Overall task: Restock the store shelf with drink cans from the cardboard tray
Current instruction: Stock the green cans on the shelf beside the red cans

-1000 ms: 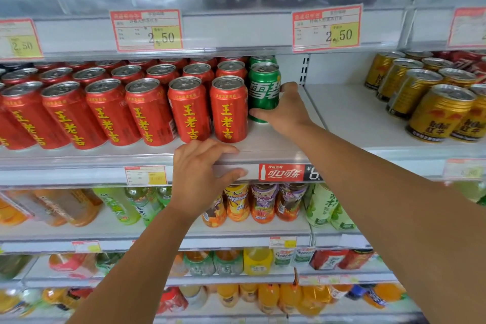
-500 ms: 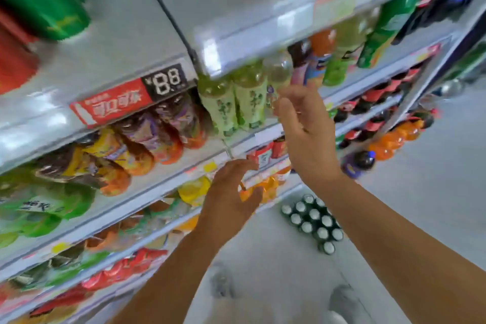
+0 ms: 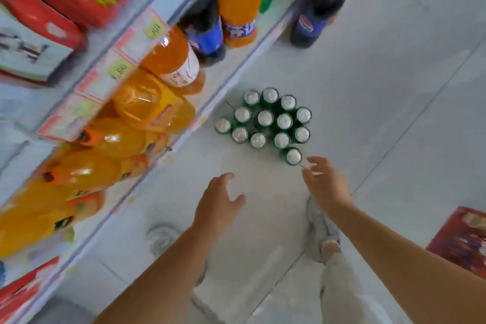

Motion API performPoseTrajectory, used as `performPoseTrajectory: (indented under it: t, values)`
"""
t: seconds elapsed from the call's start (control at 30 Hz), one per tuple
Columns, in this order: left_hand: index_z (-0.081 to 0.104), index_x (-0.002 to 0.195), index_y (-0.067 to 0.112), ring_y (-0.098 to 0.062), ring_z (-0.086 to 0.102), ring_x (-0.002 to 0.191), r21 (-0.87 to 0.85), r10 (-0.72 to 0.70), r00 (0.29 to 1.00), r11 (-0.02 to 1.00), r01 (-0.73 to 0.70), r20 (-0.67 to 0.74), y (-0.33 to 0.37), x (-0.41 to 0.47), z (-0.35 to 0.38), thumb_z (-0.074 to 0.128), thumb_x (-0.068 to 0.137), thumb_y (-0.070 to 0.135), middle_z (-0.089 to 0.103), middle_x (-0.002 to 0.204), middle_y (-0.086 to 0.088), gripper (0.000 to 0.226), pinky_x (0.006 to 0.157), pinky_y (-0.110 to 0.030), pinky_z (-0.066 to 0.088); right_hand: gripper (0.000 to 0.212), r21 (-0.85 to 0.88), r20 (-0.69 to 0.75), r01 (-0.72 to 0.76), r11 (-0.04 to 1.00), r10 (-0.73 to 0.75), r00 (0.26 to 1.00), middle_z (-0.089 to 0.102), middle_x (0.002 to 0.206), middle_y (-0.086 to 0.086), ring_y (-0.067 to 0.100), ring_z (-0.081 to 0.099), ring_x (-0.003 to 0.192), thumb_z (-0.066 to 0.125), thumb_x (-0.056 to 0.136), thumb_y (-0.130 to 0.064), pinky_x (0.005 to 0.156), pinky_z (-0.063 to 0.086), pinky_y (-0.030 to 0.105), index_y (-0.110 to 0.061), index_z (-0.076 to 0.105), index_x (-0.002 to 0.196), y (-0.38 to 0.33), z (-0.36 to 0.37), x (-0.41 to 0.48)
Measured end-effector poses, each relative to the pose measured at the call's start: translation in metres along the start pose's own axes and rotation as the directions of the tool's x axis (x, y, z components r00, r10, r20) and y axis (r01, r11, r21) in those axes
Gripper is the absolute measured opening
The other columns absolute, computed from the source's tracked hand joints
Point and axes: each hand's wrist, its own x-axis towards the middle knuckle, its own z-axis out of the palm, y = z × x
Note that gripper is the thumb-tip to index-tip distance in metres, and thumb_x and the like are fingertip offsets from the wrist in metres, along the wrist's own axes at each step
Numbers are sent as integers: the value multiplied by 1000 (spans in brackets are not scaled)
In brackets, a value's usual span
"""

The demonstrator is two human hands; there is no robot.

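1. Directly below the head camera, a tight cluster of green drink cans (image 3: 265,123) stands upright on the pale tiled floor (image 3: 394,87), just beside the foot of the store shelf (image 3: 147,187). Only their round silver tops and a thin rim of green wall show. They are packed side by side in uneven rows, and one can (image 3: 293,156) stands alone at the near right corner.
2. The right hand (image 3: 326,184) hovers over the floor with its fingers loosely spread and nothing in them. Its fingertips are near that lone can, and I cannot tell whether they touch it.
3. The left hand (image 3: 219,200) hangs lower and further left, well apart from the cans. Its fingers are slightly curved, the thumb is held out, and it holds nothing.
4. On the shelves to the left, blurred, large orange soda bottles (image 3: 147,110) lie in rows behind paper price tags (image 3: 142,34). A dark cola bottle (image 3: 319,5) with a blue label stands further back.
5. Two light shoes (image 3: 322,229) rest on the tiles under the arms, and a red carton (image 3: 462,242) sits at the right edge.
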Motion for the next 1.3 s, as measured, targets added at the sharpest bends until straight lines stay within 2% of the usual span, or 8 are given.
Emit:
performPoseTrajectory:
  t: [0.07,0.2,0.37,0.7,0.9,1.0,1.17,1.3]
  values:
    - [43,141,26,-17,56,116,11,-8,1000,1000,8,-20,-17,51,31,67,87,38,48,137,-1,60,96,-34,47,42,-70,37,-49,996,52,998,52,128,2,17,55,96,54,93,-37,79,49,34,-33,45,134,41,30,47]
    - [28,150,26,-21,50,125,31,13,999,999,-12,-47,-42,141,75,71,85,36,40,145,-6,78,102,-38,43,66,-126,35,-71,990,76,997,42,138,5,18,50,99,64,88,-41,67,38,24,-29,31,144,90,79,122]
    - [18,154,36,-24,47,121,16,135,980,991,-134,-150,-44,214,95,74,82,24,36,142,-8,92,99,-34,41,90,-22,1,9,1000,-9,1000,33,145,1,19,45,127,75,80,-36,91,36,27,-30,19,150,112,120,177]
    - [32,143,33,-33,63,88,486,217,929,872,-47,-300,-31,247,95,73,85,32,46,128,-12,71,63,-35,35,71,-78,-93,25,997,-33,995,48,128,1,23,53,99,76,76,-24,79,41,30,-26,37,135,116,137,200]
    - [42,130,38,-35,62,88,370,139,948,929,-24,-287,-36,187,65,74,79,38,51,109,-4,60,66,-33,36,66,-104,-91,-33,994,24,996,56,116,4,21,50,87,76,73,-27,73,40,30,-25,41,129,104,108,142]
    - [46,128,37,-29,62,98,228,168,950,968,-108,-265,-37,127,31,80,74,38,58,112,0,64,74,-36,49,66,-73,-92,-21,997,15,996,60,111,2,19,53,89,78,72,-32,72,42,28,-27,44,127,77,79,85]
    - [53,120,26,-16,61,106,-119,176,953,970,-210,-246,-9,4,-48,89,65,22,62,118,7,66,88,-36,53,68,-29,-50,119,992,-120,991,57,109,-2,19,58,93,80,67,-35,80,50,33,-32,47,126,-2,24,-26]
    - [53,118,27,-14,56,106,-185,231,913,934,-305,-335,29,-102,-131,89,61,23,57,115,7,67,91,-37,50,67,63,-63,282,957,-278,958,51,108,-5,15,54,93,83,65,-28,76,43,23,-32,48,122,-87,-33,-122]
